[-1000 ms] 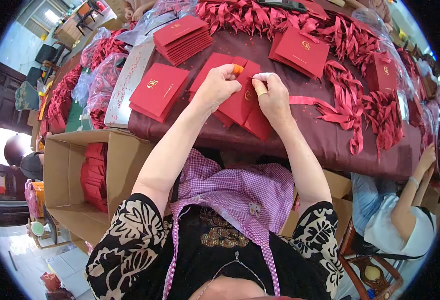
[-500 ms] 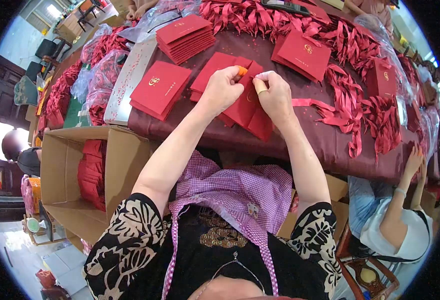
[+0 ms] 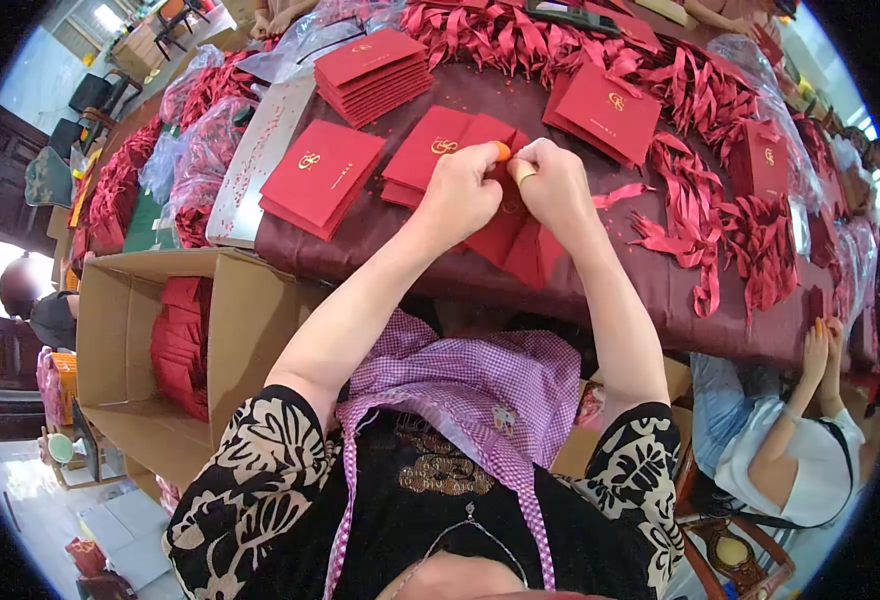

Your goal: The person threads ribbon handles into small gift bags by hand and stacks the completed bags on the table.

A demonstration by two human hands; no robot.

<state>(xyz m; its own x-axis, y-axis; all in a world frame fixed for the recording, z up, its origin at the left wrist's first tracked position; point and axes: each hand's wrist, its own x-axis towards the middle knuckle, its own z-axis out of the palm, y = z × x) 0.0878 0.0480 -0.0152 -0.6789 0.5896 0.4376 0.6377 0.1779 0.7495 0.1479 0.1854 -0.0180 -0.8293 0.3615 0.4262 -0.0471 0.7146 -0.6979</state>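
Note:
My left hand (image 3: 465,195), with an orange cover on one fingertip, is closed in a pinch at the upper edge of a red paper bag (image 3: 508,238) with a gold logo. Beside it my right hand (image 3: 555,190), a tan band around one finger, is also pinched closed at that edge. The fingertips nearly meet, and what lies between them is mostly hidden. A red ribbon (image 3: 623,194) trails out to the right from behind my right hand. Under and left of the bag lie more red bags (image 3: 422,150).
Stacked red bags (image 3: 372,75), a flat bag pair (image 3: 322,178) and another pair (image 3: 602,110) surround my hands. Ribbon bundles (image 3: 685,215) lie right. An open carton (image 3: 245,320) holding red bags stands lower left. A co-worker (image 3: 785,450) sits at the right.
Both hands have shifted slightly right and turned at the bag's edge. The ribbon by my right hand has moved, and its outer end now shows clear of the ribbon bundle.

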